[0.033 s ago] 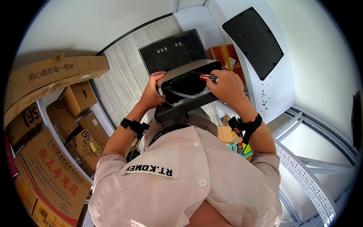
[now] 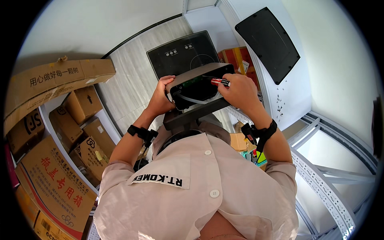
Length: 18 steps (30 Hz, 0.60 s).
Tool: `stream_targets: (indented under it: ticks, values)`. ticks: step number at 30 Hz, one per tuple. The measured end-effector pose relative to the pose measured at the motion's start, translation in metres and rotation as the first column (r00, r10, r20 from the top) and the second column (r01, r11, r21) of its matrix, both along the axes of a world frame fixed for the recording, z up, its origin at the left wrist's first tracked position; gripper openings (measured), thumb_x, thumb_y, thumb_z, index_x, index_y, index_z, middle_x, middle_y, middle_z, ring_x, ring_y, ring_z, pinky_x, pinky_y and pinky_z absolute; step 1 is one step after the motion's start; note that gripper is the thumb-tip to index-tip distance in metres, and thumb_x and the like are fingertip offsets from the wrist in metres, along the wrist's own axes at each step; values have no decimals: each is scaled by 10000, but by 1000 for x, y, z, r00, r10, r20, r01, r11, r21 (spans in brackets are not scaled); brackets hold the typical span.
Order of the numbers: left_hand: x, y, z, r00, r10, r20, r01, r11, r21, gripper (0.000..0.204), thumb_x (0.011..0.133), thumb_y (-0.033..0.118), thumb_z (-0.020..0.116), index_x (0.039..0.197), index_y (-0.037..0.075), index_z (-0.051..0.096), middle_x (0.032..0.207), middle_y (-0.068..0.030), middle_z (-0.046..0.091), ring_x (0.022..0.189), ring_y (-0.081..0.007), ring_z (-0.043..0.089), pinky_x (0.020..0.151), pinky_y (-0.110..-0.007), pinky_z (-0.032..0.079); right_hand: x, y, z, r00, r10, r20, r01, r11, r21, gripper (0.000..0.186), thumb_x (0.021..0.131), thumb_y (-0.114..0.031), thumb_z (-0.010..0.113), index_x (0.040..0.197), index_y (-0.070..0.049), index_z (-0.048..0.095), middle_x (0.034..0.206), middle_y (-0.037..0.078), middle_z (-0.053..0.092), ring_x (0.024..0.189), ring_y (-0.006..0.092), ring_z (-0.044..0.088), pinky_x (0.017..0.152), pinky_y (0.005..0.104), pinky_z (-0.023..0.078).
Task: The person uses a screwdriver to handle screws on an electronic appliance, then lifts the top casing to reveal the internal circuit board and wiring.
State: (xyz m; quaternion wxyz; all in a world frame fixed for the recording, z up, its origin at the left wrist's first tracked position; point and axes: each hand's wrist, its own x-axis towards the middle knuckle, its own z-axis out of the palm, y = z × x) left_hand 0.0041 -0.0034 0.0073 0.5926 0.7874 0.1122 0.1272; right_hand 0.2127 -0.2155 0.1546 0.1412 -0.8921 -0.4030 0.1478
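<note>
A dark box-shaped housing (image 2: pixel 202 72) stands in front of me with its near side uncovered. A green circuit board (image 2: pixel 190 83) and a pale flat cable (image 2: pixel 192 99) show inside it. My left hand (image 2: pixel 161 95) is closed round the housing's left end, the thumb out of clear sight. My right hand (image 2: pixel 241 91) grips a tool with a red-and-black handle (image 2: pixel 221 82) at the right part of the opening. The tool's tip is lost in the dark interior. A dark bar (image 2: pixel 204 112) runs just below the housing.
Beyond the housing lies a black glass-topped panel (image 2: pixel 180 52) with round buttons. A black cover plate (image 2: pixel 269 46) rests on the white surface at right, with small loose parts (image 2: pixel 280 102) nearby. Cardboard boxes (image 2: pixel 56 180) fill the left shelves; a metal frame (image 2: pixel 320 180) stands at right.
</note>
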Motion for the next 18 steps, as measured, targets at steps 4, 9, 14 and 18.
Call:
stream_targets:
  ticks: [4,9,14,18]
  values:
    - [0,0,0,1000,0,9,0,1000,-5,910,633,70,964,1354,67,409,1462,-187,455,1357,-319,512,1109,-420,478,1,3,3,998,-22,-53,17,996,-91,349,863,-333,685,1027,-42,786,824,182,740,776,363,723,724,465,568]
    - [-1,1,-2,1000,-3,21,3,1000,12,917,631,76,971,1355,72,408,1462,-186,456,1357,-321,512,1108,-424,478,0,4,0,995,-100,-2,99,985,-140,324,904,-381,671,893,-71,766,733,158,722,723,347,730,634,449,572]
    - [0,-1,-1,1000,7,20,-7,1000,-20,918,630,76,972,1355,70,408,1463,-184,457,1356,-320,513,1113,-426,473,2,5,1,994,-110,-23,105,981,-162,358,927,-411,666,958,-66,755,739,156,726,736,344,735,636,452,573]
    - [-1,0,1,1000,11,-7,-12,1000,-27,906,632,76,967,1350,65,415,1460,-186,462,1355,-317,514,1120,-424,468,4,3,-2,1000,3,-26,-7,986,-164,353,954,-400,649,1016,-65,740,732,149,722,722,356,725,640,458,562]
